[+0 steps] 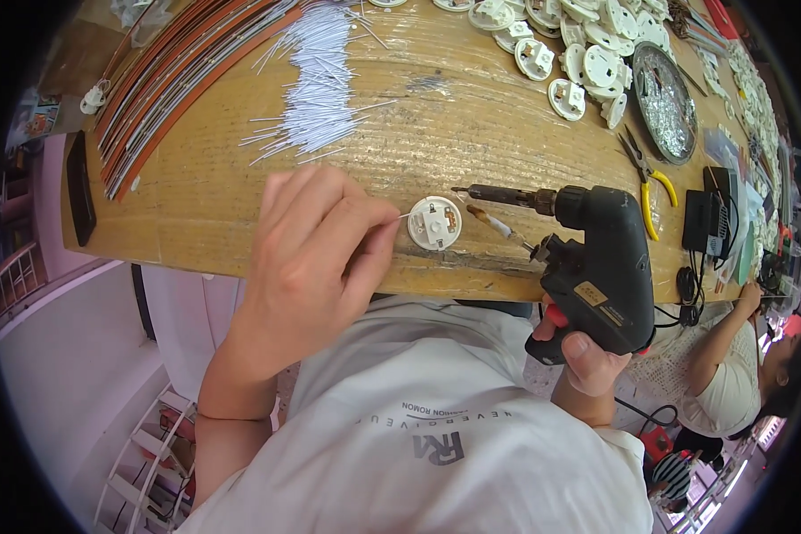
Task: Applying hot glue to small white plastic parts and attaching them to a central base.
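Observation:
My left hand (307, 249) is closed, thumb and forefinger pinching a thin white wire (404, 215). Its short visible end reaches the rim of a round white plastic base (435, 222), which lies flat on the table and has copper-coloured contacts inside. My right hand (589, 363) grips a black soldering gun (603, 267) by its handle, near a red trigger. The gun's tip points left, just above and to the right of the base, apart from it. Below the barrel a thin feed tube (498, 225) with a browned end slants toward the base.
White wires (316, 89) lie heaped on the wooden table (205, 196), beside long brown and grey strips (182, 76). More white bases (601, 67), a dark round dish (666, 102), yellow-handled pliers (648, 182) and a black power box (710, 214) occupy the right. Another person (725, 374) sits there.

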A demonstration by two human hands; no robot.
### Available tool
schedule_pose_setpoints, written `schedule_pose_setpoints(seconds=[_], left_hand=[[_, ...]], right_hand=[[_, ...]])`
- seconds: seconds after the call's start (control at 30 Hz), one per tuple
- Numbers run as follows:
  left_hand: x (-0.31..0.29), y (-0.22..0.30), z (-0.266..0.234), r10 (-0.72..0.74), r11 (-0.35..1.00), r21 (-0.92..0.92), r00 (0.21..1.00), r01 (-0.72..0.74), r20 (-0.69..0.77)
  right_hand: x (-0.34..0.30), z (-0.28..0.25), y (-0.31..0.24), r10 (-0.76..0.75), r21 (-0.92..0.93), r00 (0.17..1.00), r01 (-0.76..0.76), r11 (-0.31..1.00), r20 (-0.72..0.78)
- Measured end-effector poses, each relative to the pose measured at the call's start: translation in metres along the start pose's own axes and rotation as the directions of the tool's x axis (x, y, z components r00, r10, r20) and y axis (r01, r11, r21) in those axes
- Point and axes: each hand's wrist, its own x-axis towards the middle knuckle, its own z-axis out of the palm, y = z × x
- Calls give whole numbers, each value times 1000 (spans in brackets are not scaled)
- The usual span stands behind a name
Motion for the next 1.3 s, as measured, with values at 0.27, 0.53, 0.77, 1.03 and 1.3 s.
schedule_pose_setpoints(seconds=[0.27,0.53,0.77,1.03,1.3], left_hand=[[5,13,8,6,993,-119,998,-13,-55],[8,8,30,-17,977,-212,990,-13,-138],[5,11,29,-119,916,-392,991,87,-60],[8,6,29,-55,916,-401,996,24,-65],[6,4,19,-134,907,-392,988,152,74]], right_hand=[[-4,13,-8,63,22,996,-62,998,-57],[16,41,-32,177,205,975,-202,958,133],[21,48,-16,125,202,935,-200,959,331],[29,55,1,8,192,956,-67,979,293],[29,51,-14,119,206,981,-149,967,150]])
